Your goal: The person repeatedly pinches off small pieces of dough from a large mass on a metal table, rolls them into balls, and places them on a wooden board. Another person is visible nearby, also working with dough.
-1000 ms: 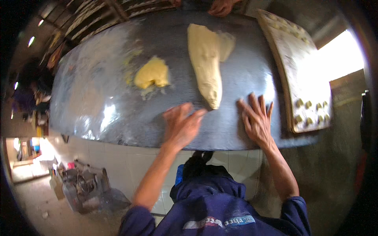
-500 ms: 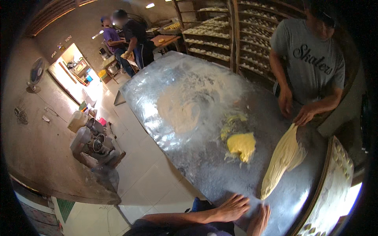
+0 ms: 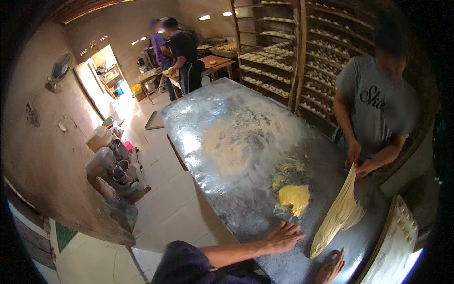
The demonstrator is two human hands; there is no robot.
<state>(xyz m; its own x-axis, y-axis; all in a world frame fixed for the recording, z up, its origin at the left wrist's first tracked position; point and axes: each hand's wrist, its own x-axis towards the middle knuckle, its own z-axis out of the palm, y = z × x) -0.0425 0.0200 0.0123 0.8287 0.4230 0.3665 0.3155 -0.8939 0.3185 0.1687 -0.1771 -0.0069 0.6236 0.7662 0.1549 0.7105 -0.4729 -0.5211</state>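
A long, stretched strip of pale dough (image 3: pixel 336 217) lies on the metal-topped table (image 3: pixel 255 199), its near end between my hands. To the left of that end, my left hand (image 3: pixel 284 236) is held low over the tabletop with fingers stretched out and nothing in them. My right hand (image 3: pixel 332 269) is on the other side, fingers apart and empty, at the lower edge of the view. Neither hand appears to touch the dough. The dough's far end is gripped by a co-worker's hands (image 3: pixel 358 166). A soft yellow lump like margarine (image 3: pixel 294 199) sits beyond my left hand.
Flour (image 3: pixel 231 146) is spread over the table's far half. A co-worker in a grey shirt (image 3: pixel 364 90) stands across on the right. A tray with small dough pieces (image 3: pixel 395 239) is along the right edge. Racks (image 3: pixel 274 52) of dough pieces stand behind; two people (image 3: pixel 182 57) work farther back.
My hands have moved apart, the right one farther right. The co-worker's second hand has come to the dough's far end, drawing it up narrower. The whole view has shifted.
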